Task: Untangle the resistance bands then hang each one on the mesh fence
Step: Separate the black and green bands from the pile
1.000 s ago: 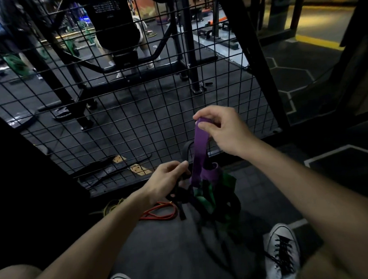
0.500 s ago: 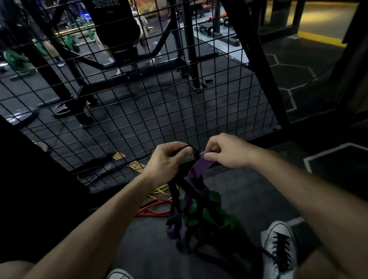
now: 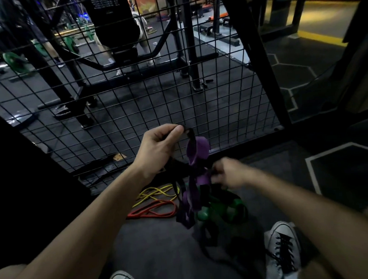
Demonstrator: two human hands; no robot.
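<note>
My left hand [image 3: 158,146] pinches the top of a black band [image 3: 190,135] and holds the knotted bundle up in front of the mesh fence [image 3: 219,108]. A purple band [image 3: 197,151] is looped over the black one and hangs down twisted. The green band [image 3: 224,209] bunches at the bottom of the tangle, near the floor. My right hand [image 3: 231,173] is blurred, lower and to the right, with its fingers closed on the tangle at the purple band's middle. A yellow band [image 3: 156,193] and a red band [image 3: 154,211] lie loose on the floor to the left.
Black fence posts [image 3: 255,52] frame the mesh panel. Behind it stand gym machines and a person's legs [image 3: 145,42]. My white sneakers [image 3: 282,249] rest on the dark rubber floor below the bundle. Flat scraps [image 3: 118,158] lie at the fence base.
My left hand has lifted the black band's end higher. My right hand let go at the top and dropped down to the middle of the tangle.
</note>
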